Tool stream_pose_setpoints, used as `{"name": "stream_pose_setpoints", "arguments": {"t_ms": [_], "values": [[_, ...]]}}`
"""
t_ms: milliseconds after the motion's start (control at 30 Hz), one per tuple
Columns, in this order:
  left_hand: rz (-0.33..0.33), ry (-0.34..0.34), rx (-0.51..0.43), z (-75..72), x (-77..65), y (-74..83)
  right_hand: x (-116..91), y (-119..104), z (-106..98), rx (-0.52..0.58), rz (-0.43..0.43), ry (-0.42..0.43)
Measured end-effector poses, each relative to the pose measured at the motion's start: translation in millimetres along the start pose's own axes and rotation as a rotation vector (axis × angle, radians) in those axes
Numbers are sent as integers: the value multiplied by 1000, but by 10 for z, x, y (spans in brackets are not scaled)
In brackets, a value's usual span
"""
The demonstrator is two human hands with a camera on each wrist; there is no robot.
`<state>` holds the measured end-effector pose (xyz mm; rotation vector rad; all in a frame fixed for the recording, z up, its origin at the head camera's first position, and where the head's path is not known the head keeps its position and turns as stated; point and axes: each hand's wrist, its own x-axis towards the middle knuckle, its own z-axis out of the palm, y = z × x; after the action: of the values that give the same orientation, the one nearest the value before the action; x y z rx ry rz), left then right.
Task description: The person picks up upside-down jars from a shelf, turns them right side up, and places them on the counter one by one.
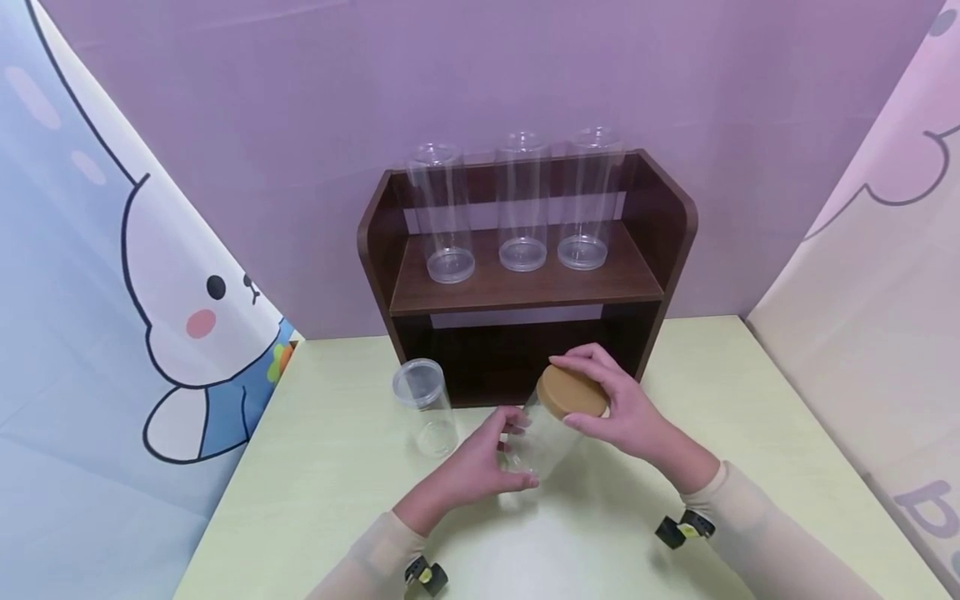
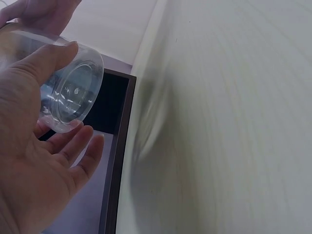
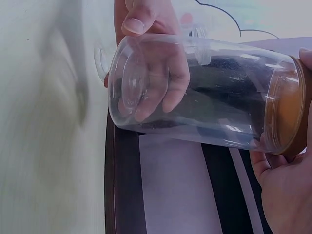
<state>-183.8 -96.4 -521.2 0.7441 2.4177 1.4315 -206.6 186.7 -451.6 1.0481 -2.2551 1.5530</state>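
A clear plastic jar (image 3: 219,97) with a tan lid (image 1: 573,392) is held tilted above the table, in front of the shelf. My right hand (image 1: 622,412) grips the lid, thumb on the near side and fingers over the far side. Around the lower end of the jar, my left hand (image 1: 483,462) has its thumb on one side and fingers on the other. The left wrist view shows the jar's round base (image 2: 75,92) between that thumb and the fingers. Left of the hands, a second clear jar (image 1: 431,412) stands upright on the table.
A dark brown two-level shelf (image 1: 525,292) stands at the back of the pale table (image 1: 337,467). On its upper level are three tall clear containers, one at the left (image 1: 447,217). A purple cloth (image 1: 225,125) hangs behind, with printed cloths at both sides.
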Motion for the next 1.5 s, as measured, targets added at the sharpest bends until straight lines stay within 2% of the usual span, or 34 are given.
{"name": "stream_pose_setpoints", "arguments": {"t_ms": [433, 667, 1000, 1133, 1333, 1500], "values": [[-3, -6, 28, 17, 31, -31, 29, -72, 48, -44, -1, -20], [13, -9, 92, -39, 9, -20, 32, -83, 41, -46, 6, -11], [35, 25, 196, -272, -126, 134, 21, -15, 75, -61, -1, -33], [55, 9, 221, -393, -223, 174, 19, 20, 104, -66, -2, -53], [73, -37, 194, -562, -350, 155, 37, 51, 136, -82, 20, -62], [15, -124, 128, -703, -475, 94, 73, 54, 170, -94, 51, -77]]}}
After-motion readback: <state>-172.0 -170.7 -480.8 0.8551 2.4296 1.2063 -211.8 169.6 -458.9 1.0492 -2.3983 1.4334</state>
